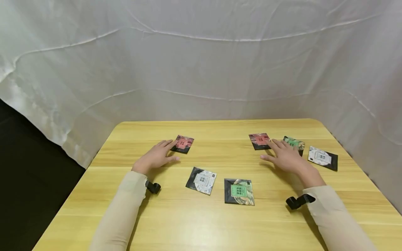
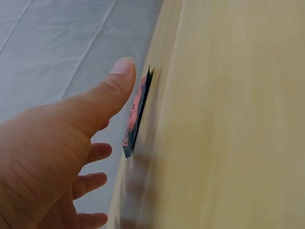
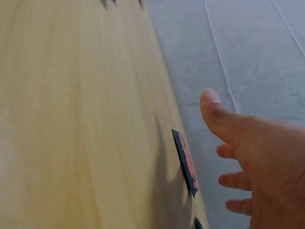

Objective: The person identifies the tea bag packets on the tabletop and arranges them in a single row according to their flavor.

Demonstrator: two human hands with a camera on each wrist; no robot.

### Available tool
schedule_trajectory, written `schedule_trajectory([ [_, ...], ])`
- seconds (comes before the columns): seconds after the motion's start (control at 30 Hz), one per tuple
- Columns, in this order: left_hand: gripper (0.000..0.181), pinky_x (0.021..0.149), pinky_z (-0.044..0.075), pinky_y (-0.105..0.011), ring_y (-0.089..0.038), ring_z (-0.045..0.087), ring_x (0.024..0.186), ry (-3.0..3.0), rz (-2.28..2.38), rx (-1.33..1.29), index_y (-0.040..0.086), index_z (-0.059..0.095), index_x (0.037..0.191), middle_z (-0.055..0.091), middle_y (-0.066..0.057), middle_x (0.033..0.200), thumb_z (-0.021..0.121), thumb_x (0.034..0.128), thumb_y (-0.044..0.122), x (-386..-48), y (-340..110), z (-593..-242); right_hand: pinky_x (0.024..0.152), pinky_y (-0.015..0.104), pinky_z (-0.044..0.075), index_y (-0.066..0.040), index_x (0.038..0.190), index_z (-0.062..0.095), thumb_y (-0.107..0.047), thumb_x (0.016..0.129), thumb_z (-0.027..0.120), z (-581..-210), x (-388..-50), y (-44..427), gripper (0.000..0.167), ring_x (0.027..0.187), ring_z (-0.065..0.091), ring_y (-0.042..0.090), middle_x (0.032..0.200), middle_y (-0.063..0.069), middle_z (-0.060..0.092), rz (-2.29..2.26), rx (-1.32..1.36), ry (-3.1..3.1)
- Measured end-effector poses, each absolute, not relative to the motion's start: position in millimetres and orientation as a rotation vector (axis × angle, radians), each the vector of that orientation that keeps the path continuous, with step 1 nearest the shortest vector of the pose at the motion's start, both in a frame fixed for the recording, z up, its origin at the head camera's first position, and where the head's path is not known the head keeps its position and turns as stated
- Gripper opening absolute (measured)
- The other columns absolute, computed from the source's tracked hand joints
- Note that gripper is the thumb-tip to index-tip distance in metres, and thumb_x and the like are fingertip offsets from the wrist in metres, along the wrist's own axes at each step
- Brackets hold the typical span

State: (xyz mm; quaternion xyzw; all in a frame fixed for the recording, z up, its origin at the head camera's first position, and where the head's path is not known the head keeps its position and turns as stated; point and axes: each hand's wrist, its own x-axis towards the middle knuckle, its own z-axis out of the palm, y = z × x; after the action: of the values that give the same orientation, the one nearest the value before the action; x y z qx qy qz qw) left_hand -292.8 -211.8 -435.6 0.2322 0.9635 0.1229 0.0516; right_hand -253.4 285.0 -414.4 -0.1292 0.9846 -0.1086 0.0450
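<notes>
My left hand (image 1: 158,156) hovers with its fingers spread, nearest to a red and black sachet (image 1: 183,143) at the back left. In the left wrist view that same red sachet (image 2: 135,112) lies beyond the thumb, with a gap to it. Over on the right, my right hand (image 1: 287,157) holds nothing and its fingers are extended. Its fingertips are by a second red sachet (image 1: 260,140), and it partly covers a green sachet (image 1: 293,143). The right wrist view has the red sachet (image 3: 186,161) flat on the table, apart from the thumb.
A white and black sachet (image 1: 202,179) and a green and black sachet (image 1: 239,191) lie mid-table between the arms. Another white and black sachet (image 1: 322,158) is right of the right hand. Behind the wooden table (image 1: 216,223) hangs a pale cloth (image 1: 201,69).
</notes>
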Motion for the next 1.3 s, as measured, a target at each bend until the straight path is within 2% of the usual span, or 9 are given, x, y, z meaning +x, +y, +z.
schedule_trajectory([
  [0.2,0.083,0.115,0.024,-0.055,-0.038,0.024,0.143,2.898,0.443,0.680,0.015,0.025,0.157,0.025,-0.016,0.158,0.057,0.0931,0.058,-302,-207,-435,0.109,0.072,0.010,-0.003,0.154,0.027,-0.063,0.096,0.043,-417,-263,287,0.085,0.136,0.020,0.056,0.150,0.033,0.026,-0.375,-0.492,3.021],
  [0.43,0.081,0.115,0.024,-0.053,-0.037,0.025,0.143,2.905,0.522,0.715,0.015,0.026,0.157,0.027,-0.018,0.157,0.056,0.0937,0.057,-316,-200,-433,0.108,0.069,0.019,-0.004,0.154,0.027,-0.062,0.096,0.045,-417,-278,292,0.085,0.137,0.021,0.053,0.152,0.031,0.024,-0.502,-0.473,2.997],
  [0.77,0.079,0.114,0.028,-0.052,-0.036,0.029,0.141,2.899,0.536,0.704,0.017,0.030,0.156,0.031,-0.016,0.155,0.058,0.0925,0.055,-327,-191,-440,0.109,0.067,0.022,-0.005,0.154,0.030,-0.056,0.098,0.048,-427,-297,291,0.077,0.138,0.025,0.049,0.152,0.028,0.029,-0.591,-0.461,3.003],
  [1.1,0.077,0.115,0.027,-0.051,-0.034,0.028,0.142,2.875,0.523,0.731,0.016,0.033,0.154,0.032,-0.014,0.156,0.061,0.0924,0.052,-330,-191,-442,0.107,0.065,0.028,-0.003,0.151,0.035,-0.039,0.101,0.053,-433,-308,287,0.064,0.134,0.033,0.049,0.147,0.029,0.036,-0.560,-0.514,3.017],
  [1.3,0.071,0.115,0.027,-0.051,-0.034,0.029,0.142,2.870,0.462,0.805,0.013,0.039,0.151,0.035,-0.014,0.154,0.061,0.0939,0.048,-331,-191,-442,0.107,0.066,0.027,-0.009,0.150,0.041,-0.036,0.104,0.049,-436,-315,287,0.055,0.136,0.030,0.049,0.152,0.026,0.031,-0.477,-0.599,2.988],
])
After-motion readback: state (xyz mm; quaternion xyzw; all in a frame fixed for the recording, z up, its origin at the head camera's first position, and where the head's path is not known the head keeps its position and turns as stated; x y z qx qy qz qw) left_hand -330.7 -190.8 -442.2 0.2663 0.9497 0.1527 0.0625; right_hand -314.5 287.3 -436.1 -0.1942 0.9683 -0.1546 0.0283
